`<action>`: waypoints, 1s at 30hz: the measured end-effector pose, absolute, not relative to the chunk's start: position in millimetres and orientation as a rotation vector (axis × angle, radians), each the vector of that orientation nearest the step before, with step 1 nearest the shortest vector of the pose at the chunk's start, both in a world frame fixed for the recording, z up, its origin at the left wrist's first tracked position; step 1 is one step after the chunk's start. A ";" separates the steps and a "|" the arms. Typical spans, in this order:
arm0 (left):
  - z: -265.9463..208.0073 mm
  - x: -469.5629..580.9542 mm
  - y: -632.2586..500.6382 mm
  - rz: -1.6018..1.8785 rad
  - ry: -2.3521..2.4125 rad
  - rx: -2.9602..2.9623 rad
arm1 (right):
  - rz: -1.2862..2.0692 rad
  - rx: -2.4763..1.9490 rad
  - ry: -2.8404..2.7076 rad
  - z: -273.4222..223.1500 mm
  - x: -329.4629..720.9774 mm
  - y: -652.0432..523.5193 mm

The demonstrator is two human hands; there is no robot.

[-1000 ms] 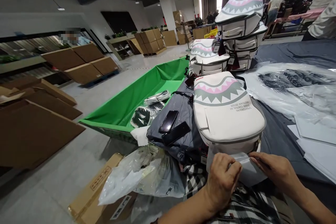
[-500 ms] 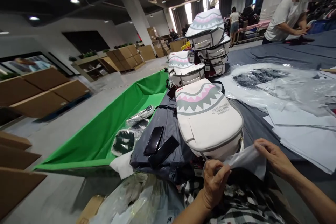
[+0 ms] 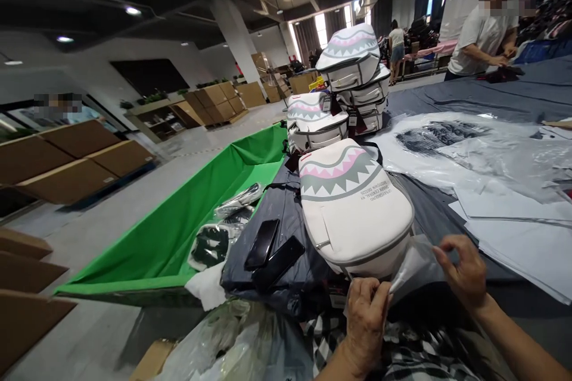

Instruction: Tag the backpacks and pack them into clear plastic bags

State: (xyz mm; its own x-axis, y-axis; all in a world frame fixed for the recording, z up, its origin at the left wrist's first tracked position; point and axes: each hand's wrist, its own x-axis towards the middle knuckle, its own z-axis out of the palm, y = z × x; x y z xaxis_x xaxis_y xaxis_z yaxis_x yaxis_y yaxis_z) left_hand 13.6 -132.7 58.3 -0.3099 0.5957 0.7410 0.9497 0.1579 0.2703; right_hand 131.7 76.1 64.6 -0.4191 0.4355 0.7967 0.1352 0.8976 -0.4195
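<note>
A translucent white plastic sheet or bag is stretched between my hands at the table's near edge. My left hand is closed on its left end, thumb against the fingers. At its right corner, my right hand has thumb and forefinger pinched together. Just beyond lies a white backpack on its back, with a grey and pink shark-teeth pattern. The sheet overlaps its near right corner. More backpacks of the same kind are stacked farther back.
Two dark phones lie left of the backpack on the grey-covered table. A green bin at left holds plastic-wrapped items. Plastic bags and white sheets spread across the right. A co-worker stands at the table's far right.
My right hand has shifted slightly, its fingers more curled at the sheet's corner. My left hand keeps its hold, a little lower. The co-worker's hands have moved left.
</note>
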 end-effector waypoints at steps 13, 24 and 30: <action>51.0 31.9 -151.3 -0.822 -2.037 -1.270 | -0.074 0.436 -2.386 75.1 126.8 98.3; 62.5 -20.2 -149.6 -0.642 -1.761 -1.854 | 0.002 0.789 -2.668 101.7 102.4 116.9; 122.8 -46.5 -157.5 -0.405 -2.058 -2.114 | 0.352 0.825 -2.944 161.5 82.8 120.0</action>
